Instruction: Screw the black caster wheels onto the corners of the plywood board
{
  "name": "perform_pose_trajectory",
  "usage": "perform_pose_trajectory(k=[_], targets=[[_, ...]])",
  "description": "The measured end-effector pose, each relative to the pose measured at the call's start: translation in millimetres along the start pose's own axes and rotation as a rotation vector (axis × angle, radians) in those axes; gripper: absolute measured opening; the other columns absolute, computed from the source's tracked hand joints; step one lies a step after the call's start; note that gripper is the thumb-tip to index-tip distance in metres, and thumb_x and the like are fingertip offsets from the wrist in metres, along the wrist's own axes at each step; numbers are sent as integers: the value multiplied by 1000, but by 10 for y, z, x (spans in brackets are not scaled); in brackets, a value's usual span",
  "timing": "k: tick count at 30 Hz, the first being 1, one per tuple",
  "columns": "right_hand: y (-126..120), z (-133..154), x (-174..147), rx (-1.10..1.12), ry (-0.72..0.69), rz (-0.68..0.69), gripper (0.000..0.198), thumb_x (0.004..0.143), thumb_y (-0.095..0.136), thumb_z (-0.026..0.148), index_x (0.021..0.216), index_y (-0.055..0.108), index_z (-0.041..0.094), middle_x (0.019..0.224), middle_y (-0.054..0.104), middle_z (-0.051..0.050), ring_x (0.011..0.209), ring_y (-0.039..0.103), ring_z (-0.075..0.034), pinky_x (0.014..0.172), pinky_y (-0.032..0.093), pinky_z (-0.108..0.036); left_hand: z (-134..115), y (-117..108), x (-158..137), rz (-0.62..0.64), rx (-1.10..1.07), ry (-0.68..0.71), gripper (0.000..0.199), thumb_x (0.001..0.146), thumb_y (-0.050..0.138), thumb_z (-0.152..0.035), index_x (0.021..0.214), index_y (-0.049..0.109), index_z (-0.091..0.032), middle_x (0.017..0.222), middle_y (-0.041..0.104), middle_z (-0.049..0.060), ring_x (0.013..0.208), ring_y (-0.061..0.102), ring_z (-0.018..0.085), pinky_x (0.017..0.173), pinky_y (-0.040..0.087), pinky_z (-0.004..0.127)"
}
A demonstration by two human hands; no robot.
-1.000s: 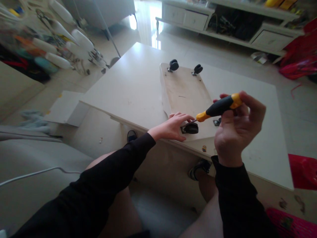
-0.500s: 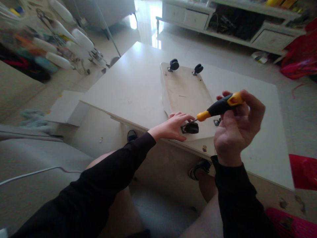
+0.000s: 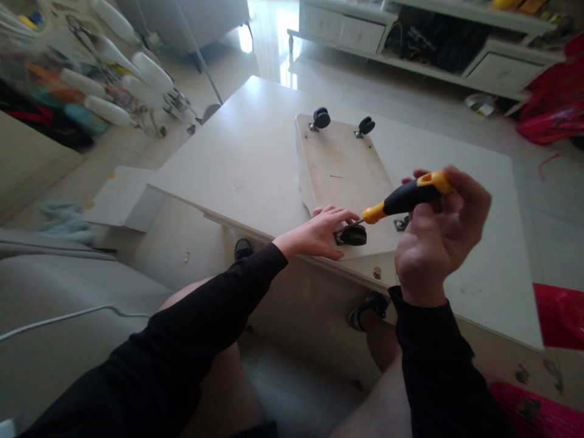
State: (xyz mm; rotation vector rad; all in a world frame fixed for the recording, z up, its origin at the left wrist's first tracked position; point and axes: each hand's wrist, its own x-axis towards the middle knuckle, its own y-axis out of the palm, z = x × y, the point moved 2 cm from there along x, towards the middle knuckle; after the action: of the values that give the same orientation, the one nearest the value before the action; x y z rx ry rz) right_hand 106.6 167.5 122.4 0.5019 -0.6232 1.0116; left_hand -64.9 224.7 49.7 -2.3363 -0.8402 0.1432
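Note:
My right hand (image 3: 433,243) is closed around the handle of a yellow-and-black screwdriver (image 3: 408,198). Its shaft slants down to the metal mount of a black caster wheel (image 3: 354,235); the tip is hidden there. My left hand (image 3: 319,234) grips that caster's base, thumb on the near side and fingers on the far side by the shaft. The caster sits on a pale board (image 3: 351,182) lying flat. Two more casters, one upright at the far left corner (image 3: 321,118) and one at the far right (image 3: 365,126), stand on it. A fourth caster (image 3: 401,224) is mostly behind my right hand.
Beneath the board is a white tabletop (image 3: 219,158), with a small sticker (image 3: 376,272) near its front edge. A white box (image 3: 123,198) stands on the floor at left. Beyond the table is a white cabinet (image 3: 342,30). Red bags (image 3: 554,112) lie at right.
My right hand has shifted slightly right, and the screwdriver handle has turned a little in its fingers. My left hand and the caster look unmoved.

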Motion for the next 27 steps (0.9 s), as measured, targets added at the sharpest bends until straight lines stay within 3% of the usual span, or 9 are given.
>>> perform_pose_trajectory(k=[4, 11, 14, 17, 21, 24, 27], targets=[[20, -9, -16, 2, -7, 17, 40, 90, 77, 32, 130, 73, 37, 127, 70, -4, 125, 73, -28, 113, 62, -60, -30, -13, 1, 8, -5, -3, 77, 70, 84, -26, 143, 58, -25, 140, 67, 10, 134, 55, 35, 120, 34, 51], [-24, -53, -6, -99, -35, -52, 47, 81, 90, 37, 125, 74, 35, 124, 71, -4, 108, 73, -22, 88, 69, -43, 7, 5, 1, 1, -3, 17, 78, 70, 86, -27, 143, 59, -24, 137, 67, 10, 132, 55, 36, 119, 35, 52], [-12, -24, -29, -111, -16, -68, 48, 82, 91, 38, 126, 73, 34, 126, 70, -5, 109, 72, -21, 85, 68, -38, 32, 19, -7, -14, -4, 28, 78, 71, 86, -26, 144, 60, -23, 136, 66, 11, 133, 55, 36, 120, 36, 52], [-14, 26, -39, -143, 16, -61, 46, 86, 88, 37, 128, 70, 31, 129, 69, -6, 114, 73, -23, 90, 68, -41, 21, -15, -30, -19, -20, 44, 79, 72, 85, -24, 146, 59, -22, 139, 64, 11, 136, 54, 35, 124, 34, 53], [-129, 90, 42, -196, -107, -131, 44, 95, 78, 38, 134, 63, 26, 136, 61, -9, 123, 71, -25, 112, 61, -52, 11, -146, -68, -24, -59, 76, 81, 70, 79, -21, 148, 57, -22, 142, 59, 13, 142, 50, 35, 128, 33, 54], [-305, 98, 161, -114, -155, -169, 39, 103, 64, 30, 142, 56, 31, 147, 51, -6, 140, 63, -25, 119, 55, -49, 83, -255, -78, -147, -70, 42, 78, 69, 69, -16, 145, 58, -23, 143, 58, 12, 145, 48, 34, 128, 34, 55], [-525, 138, 279, 13, -143, -244, 41, 99, 64, 24, 139, 54, 29, 146, 50, -8, 135, 64, -23, 99, 62, -35, 207, -311, -107, -410, -127, -172, 65, 71, 66, -15, 136, 59, -20, 142, 58, 13, 135, 55, 31, 118, 45, 50]])
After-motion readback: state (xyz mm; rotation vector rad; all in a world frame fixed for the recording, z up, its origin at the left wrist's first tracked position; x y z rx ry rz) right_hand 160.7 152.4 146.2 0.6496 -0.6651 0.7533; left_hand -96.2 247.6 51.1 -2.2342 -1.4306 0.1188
